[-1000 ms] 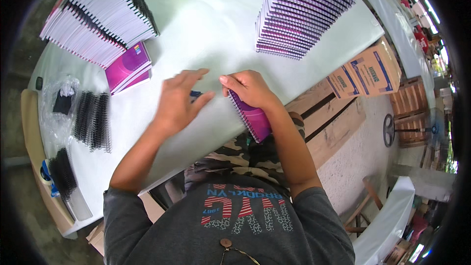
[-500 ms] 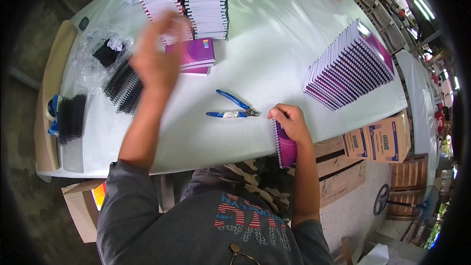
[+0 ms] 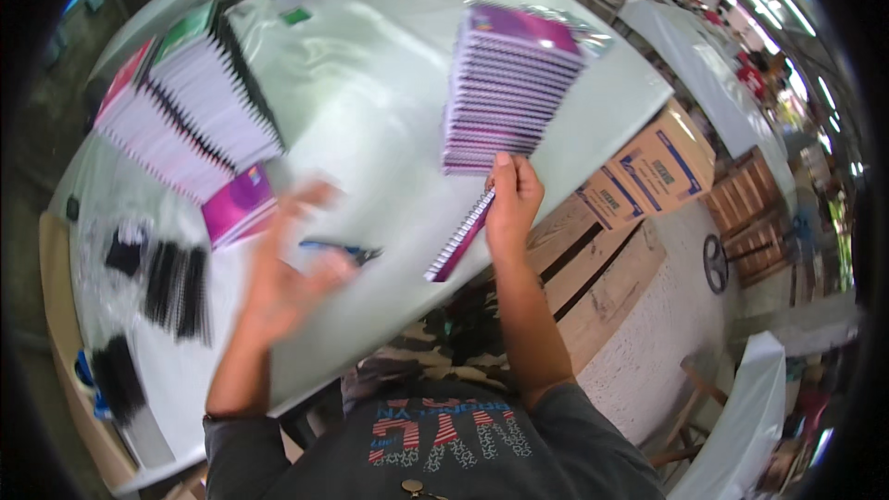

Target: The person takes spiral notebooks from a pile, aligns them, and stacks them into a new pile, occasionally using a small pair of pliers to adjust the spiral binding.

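One purple spiral-bound notebook (image 3: 463, 239) pinched in right hand (image 3: 515, 201) at near side of notebook stack (image 3: 509, 97), long axis slanting toward it; left hand (image 3: 287, 259) (motion-blurred) farther off, fingers spread, beside blue-handled cutters (image 3: 344, 248).

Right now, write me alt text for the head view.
A person's right hand holds a purple spiral notebook by its far end over a white table, while the blurred left hand, open, hovers near blue-handled pliers. Beyond the right hand stands a stack of purple notebooks; at left are bound books and black binding coils.
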The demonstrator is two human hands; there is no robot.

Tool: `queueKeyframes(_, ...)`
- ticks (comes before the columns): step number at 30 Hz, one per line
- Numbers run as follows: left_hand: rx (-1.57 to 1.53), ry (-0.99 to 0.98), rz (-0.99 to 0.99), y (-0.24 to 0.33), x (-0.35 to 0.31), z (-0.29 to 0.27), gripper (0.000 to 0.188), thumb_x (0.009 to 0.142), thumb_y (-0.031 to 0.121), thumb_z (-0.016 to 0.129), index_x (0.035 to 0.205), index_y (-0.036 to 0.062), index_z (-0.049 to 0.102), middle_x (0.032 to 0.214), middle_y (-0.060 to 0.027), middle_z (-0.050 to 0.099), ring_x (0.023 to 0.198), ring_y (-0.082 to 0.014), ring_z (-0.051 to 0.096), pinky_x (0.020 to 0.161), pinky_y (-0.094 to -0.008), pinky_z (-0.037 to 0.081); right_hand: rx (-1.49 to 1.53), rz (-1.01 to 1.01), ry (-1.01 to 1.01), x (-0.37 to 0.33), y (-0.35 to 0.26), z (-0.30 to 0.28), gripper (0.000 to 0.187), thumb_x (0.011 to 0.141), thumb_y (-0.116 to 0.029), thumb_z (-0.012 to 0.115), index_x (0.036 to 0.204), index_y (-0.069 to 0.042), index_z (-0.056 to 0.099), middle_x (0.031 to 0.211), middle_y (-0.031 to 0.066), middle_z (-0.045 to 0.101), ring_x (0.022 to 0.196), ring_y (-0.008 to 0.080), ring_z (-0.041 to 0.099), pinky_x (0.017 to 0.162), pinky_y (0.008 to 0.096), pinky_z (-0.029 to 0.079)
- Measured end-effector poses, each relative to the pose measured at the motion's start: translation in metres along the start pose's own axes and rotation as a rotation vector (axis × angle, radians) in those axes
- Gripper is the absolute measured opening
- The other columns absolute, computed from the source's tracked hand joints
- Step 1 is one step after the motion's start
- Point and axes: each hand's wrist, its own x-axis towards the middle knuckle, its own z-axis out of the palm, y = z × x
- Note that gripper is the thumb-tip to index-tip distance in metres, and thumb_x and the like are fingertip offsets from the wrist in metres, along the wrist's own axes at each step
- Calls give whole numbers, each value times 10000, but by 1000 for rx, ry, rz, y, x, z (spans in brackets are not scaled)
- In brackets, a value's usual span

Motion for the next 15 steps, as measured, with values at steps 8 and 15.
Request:
queueKeyframes(8,-264,-48,-43,35,24,73,195,769,11,686,953,14,625,950,-139,643,914,-241,602,765,-306,466,552,84,66,-14,-38,-31,98,916,-125,524,942,-44,475,789,10,499,719,60,434,663,207,356)
queueKeyframes(15,192,266,687,59,154,39,273,715,-71,652,966,30,618,997,-116,654,918,-272,616,812,-329,473,-464,-745,-304,75,-134,-44,237,793,45,557,1008,-43,604,1009,100,628,982,247,588,864,329,441)
